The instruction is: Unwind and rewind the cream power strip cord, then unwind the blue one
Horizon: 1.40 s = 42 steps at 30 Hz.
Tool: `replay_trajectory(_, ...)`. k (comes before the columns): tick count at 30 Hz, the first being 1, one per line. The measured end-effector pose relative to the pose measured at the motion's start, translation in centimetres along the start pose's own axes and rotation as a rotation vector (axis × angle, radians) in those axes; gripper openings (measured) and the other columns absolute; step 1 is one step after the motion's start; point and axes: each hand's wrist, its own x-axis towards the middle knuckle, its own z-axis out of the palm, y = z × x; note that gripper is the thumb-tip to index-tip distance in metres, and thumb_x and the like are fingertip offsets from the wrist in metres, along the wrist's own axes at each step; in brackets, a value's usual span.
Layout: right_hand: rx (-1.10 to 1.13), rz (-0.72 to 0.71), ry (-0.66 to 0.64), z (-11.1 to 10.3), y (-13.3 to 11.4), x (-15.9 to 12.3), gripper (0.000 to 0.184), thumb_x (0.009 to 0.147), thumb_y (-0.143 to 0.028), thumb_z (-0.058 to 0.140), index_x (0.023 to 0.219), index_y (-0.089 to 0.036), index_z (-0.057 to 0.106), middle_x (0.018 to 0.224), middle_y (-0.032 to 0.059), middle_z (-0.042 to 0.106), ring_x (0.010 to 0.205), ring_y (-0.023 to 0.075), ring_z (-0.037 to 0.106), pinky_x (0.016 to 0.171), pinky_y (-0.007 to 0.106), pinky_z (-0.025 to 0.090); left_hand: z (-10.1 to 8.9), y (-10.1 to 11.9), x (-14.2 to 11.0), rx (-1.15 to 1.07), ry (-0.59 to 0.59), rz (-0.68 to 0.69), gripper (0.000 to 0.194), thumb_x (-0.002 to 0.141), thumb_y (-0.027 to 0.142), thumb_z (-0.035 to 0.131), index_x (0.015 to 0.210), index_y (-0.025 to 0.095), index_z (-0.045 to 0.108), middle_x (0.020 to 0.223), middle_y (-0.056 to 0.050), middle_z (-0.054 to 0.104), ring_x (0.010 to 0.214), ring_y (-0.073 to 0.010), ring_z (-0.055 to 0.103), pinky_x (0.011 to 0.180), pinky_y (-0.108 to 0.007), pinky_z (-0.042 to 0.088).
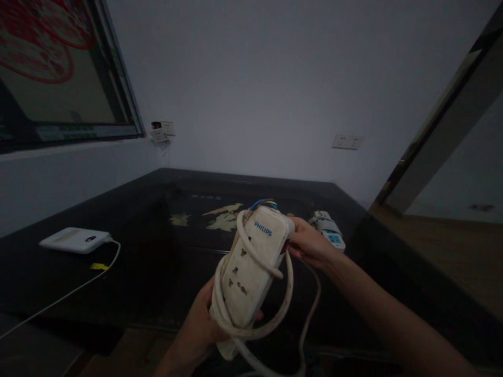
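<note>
A white power strip [255, 262] marked PHILIPS is held up over the near part of the dark table, tilted with its top end away from me. Its thick white cord [290, 283] loops around the body and hangs down at the bottom. Blue and yellow wires [264, 202] show at the far end. My left hand [202, 319] is wrapped around the lower left end of the strip. At the upper right side, my right hand [308, 243] grips the strip's edge, its fingertips partly hidden behind it.
On the black table [137, 293] a white power bank [74, 240] with a cable lies at left, near a yellow tag [99, 266]. Another white power strip [330, 230] with its cord wrapped lies at right. Wall sockets [347, 142] are on the back wall; a window [58, 68] is at left.
</note>
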Motion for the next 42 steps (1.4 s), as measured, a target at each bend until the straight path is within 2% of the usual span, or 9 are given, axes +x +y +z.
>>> replay_trajectory(5, -0.051, -0.015, -0.006, 0.7, -0.4, -0.7, 0.027, 0.077, -0.039, 0.068, 0.076, -0.013, 0.059, 0.061, -0.0040, 0.055, 0.034, -0.0014, 0.030, 0.034, 0.017, 0.011, 0.2, 0.4, 0.1, -0.095, 0.101, 0.095, 0.090, 0.034, 0.041, 0.092, 0.114, 0.018, 0.058, 0.079, -0.010, 0.074, 0.068, -0.0322, 0.071, 0.052, -0.038, 0.061)
replay_trajectory(11, -0.124, -0.083, 0.318, -0.9, -1.1, -1.7, 0.031, 0.071, -0.040, 0.074, 0.083, -0.013, 0.064, 0.059, -0.0054, 0.051, 0.038, 0.0000, 0.026, 0.036, 0.018, 0.013, -0.6, 0.6, 0.5, -0.149, 0.208, 0.160, 0.088, 0.040, 0.039, 0.092, 0.117, 0.022, 0.054, 0.093, -0.007, 0.073, 0.075, -0.0282, 0.071, 0.053, -0.029, 0.060)
replay_trajectory(15, -0.182, -0.187, 0.440, -0.9, -1.7, -2.0, 0.030, 0.070, -0.040, 0.074, 0.083, -0.015, 0.067, 0.052, -0.0063, 0.048, 0.039, 0.0029, 0.027, 0.037, 0.019, 0.018, -0.5, 0.7, 0.8, -0.202, 0.162, 0.148, 0.090, 0.048, 0.034, 0.090, 0.126, 0.027, 0.046, 0.107, -0.008, 0.070, 0.086, -0.0290, 0.071, 0.065, -0.032, 0.061)
replay_trajectory(18, -0.340, -0.289, 0.383, 0.4, -2.1, -1.9, 0.025, 0.078, -0.040, 0.066, 0.085, -0.017, 0.071, 0.059, -0.0012, 0.058, 0.051, 0.0100, 0.050, 0.049, 0.022, 0.040, -0.1, 0.8, 0.9, -0.208, 0.084, 0.106, 0.095, 0.055, 0.033, 0.088, 0.134, 0.028, 0.036, 0.111, -0.012, 0.069, 0.089, -0.0319, 0.070, 0.070, -0.036, 0.060)
replay_trajectory(20, -0.467, -0.371, 0.306, 1.2, -2.2, -1.7, 0.021, 0.080, -0.038, 0.065, 0.087, -0.020, 0.073, 0.086, 0.0046, 0.067, 0.083, 0.0171, 0.062, 0.073, 0.030, 0.049, 0.1, 0.8, 0.7, -0.193, 0.022, 0.069, 0.100, 0.058, 0.035, 0.086, 0.138, 0.028, 0.027, 0.105, -0.013, 0.071, 0.084, -0.0318, 0.071, 0.067, -0.037, 0.060)
replay_trajectory(24, -0.519, -0.424, 0.153, 1.7, -1.9, -0.9, 0.023, 0.084, -0.038, 0.061, 0.101, -0.026, 0.071, 0.132, 0.0049, 0.054, 0.124, 0.0220, 0.048, 0.104, 0.041, 0.037, 0.4, 0.7, 0.3, -0.138, -0.111, 0.012, 0.091, 0.066, 0.042, 0.080, 0.137, 0.026, 0.024, 0.094, -0.011, 0.073, 0.067, -0.0245, 0.071, 0.052, -0.030, 0.059)
replay_trajectory(29, -0.511, -0.378, -0.017, 1.6, -1.5, -0.5, 0.034, 0.087, -0.044, 0.057, 0.115, -0.028, 0.065, 0.141, 0.0042, 0.047, 0.125, 0.0235, 0.047, 0.107, 0.044, 0.034, 0.7, 0.7, 0.1, -0.075, -0.183, 0.003, 0.077, 0.072, 0.046, 0.074, 0.131, 0.025, 0.028, 0.085, -0.007, 0.071, 0.057, -0.0186, 0.068, 0.034, -0.015, 0.045)
replay_trajectory(35, -0.503, -0.381, -0.071, 2.4, -1.3, -0.1, 0.043, 0.090, -0.046, 0.052, 0.128, -0.027, 0.056, 0.121, 0.0062, 0.062, 0.110, 0.0211, 0.057, 0.101, 0.042, 0.040, 0.8, 0.7, 0.2, -0.022, -0.212, -0.005, 0.064, 0.072, 0.048, 0.073, 0.118, 0.019, 0.040, 0.081, -0.008, 0.071, 0.055, -0.0175, 0.068, 0.033, -0.013, 0.043)
replay_trajectory(42, -0.545, -0.378, -0.239, 3.6, -1.6, -1.3, 0.039, 0.093, -0.038, 0.049, 0.129, -0.024, 0.055, 0.128, 0.0074, 0.059, 0.117, 0.0190, 0.054, 0.103, 0.038, 0.039, 0.7, 1.3, 0.5, 0.064, -0.197, 0.030, 0.071, 0.070, 0.052, 0.073, 0.123, 0.017, 0.039, 0.065, -0.005, 0.069, 0.044, -0.0143, 0.062, 0.032, -0.011, 0.038)
